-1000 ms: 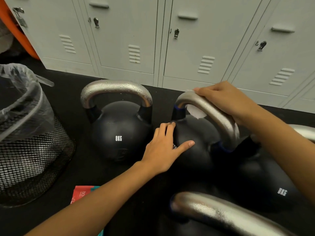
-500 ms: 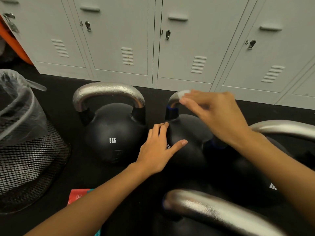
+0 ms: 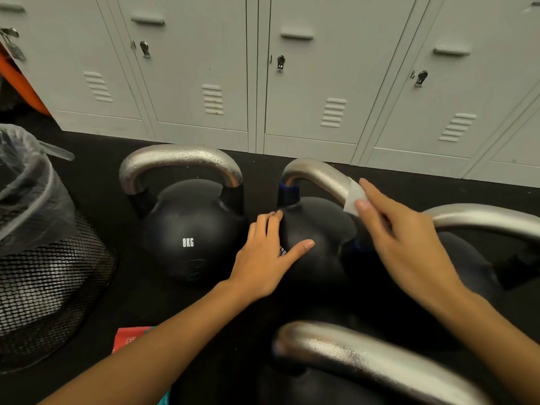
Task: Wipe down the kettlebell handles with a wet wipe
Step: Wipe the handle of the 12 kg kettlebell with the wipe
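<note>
Several black kettlebells with silver handles stand on the dark floor. My right hand [image 3: 406, 238] pinches a white wet wipe [image 3: 354, 197] against the handle [image 3: 314, 173] of the middle kettlebell [image 3: 318, 247], about halfway along its right side. My left hand [image 3: 267, 257] rests flat on that kettlebell's black body, fingers spread and straight. To the left stands an 8KG kettlebell [image 3: 187, 229] whose handle [image 3: 179, 159] looks wet. Another handle [image 3: 482, 219] shows at the right and one [image 3: 365, 358] in the foreground.
A black mesh bin [image 3: 49, 276] with a clear plastic liner stands at the left. A red and teal wipe packet [image 3: 130, 339] lies on the floor under my left forearm. Grey lockers [image 3: 263, 83] line the back.
My right hand has slid the wipe from the top left bend of the middle handle down toward its right side. My left hand has stayed on the kettlebell body.
</note>
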Demonstrator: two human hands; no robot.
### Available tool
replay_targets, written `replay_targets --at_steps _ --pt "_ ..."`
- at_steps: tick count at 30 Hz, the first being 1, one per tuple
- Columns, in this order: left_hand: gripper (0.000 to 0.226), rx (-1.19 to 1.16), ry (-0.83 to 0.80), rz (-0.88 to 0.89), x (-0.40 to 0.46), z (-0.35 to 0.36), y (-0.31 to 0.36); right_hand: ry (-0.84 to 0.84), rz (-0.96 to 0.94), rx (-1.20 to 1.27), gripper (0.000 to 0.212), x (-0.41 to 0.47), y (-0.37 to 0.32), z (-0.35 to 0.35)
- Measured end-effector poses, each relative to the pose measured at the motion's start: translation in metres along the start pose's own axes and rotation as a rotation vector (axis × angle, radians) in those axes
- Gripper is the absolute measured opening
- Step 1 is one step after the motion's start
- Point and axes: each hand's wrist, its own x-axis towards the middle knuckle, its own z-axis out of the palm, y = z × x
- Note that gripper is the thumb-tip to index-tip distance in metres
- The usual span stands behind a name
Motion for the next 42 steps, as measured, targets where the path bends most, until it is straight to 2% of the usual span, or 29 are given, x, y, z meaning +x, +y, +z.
replay_targets --at_steps 4,8,9,11,14,17,19,22,26,30,33,36,38,42 --pt "0.084 0.002 0.003 -0.001 0.000 0.001 0.001 -0.002 -0.232 -0.256 0.051 -0.001 0.000 0.006" --pt "0.084 0.006 0.010 -0.003 -0.001 0.001 0.001 -0.115 -0.231 -0.468 0.049 0.025 -0.021 0.011" --pt "0.084 0.005 0.010 -0.006 -0.001 0.001 0.001 -0.146 -0.186 -0.432 0.045 0.034 -0.025 0.010" --pt "0.084 0.005 0.001 -0.009 0.000 0.002 0.001 -0.208 -0.010 -0.209 0.037 0.051 -0.029 0.007" --pt "0.085 0.003 -0.014 -0.017 0.000 0.001 0.001 -0.275 0.309 0.076 0.047 0.058 -0.026 -0.001" --pt "0.084 -0.002 -0.017 -0.013 0.000 0.001 0.001 -0.218 0.427 0.186 0.049 0.035 -0.014 -0.004" --pt "0.084 -0.006 -0.020 -0.011 0.000 0.002 0.001 -0.129 0.353 0.270 0.046 0.010 -0.002 -0.005" --pt "0.084 -0.012 -0.030 -0.009 0.000 0.003 0.000 0.027 0.102 0.373 0.029 -0.028 0.012 0.002" --pt "0.082 0.017 -0.009 0.031 -0.003 0.007 0.002 0.086 -0.113 0.191 0.050 -0.035 0.029 0.016" --pt "0.072 0.102 -0.008 0.194 -0.009 0.011 0.007 0.064 -0.295 0.023 0.050 -0.010 0.026 0.020" --pt "0.068 0.197 -0.078 0.299 -0.011 0.016 0.004 0.015 -0.205 0.238 0.047 -0.002 0.020 0.018" --pt "0.070 0.245 -0.095 0.320 -0.010 0.019 0.000 -0.009 -0.036 0.437 0.044 -0.014 0.030 0.020" --pt "0.070 0.239 -0.092 0.323 -0.010 0.019 -0.001 -0.055 0.004 0.474 0.047 -0.029 0.046 0.024" --pt "0.069 0.225 -0.083 0.324 -0.010 0.021 -0.003 -0.116 0.066 0.387 0.056 -0.057 0.072 0.030"
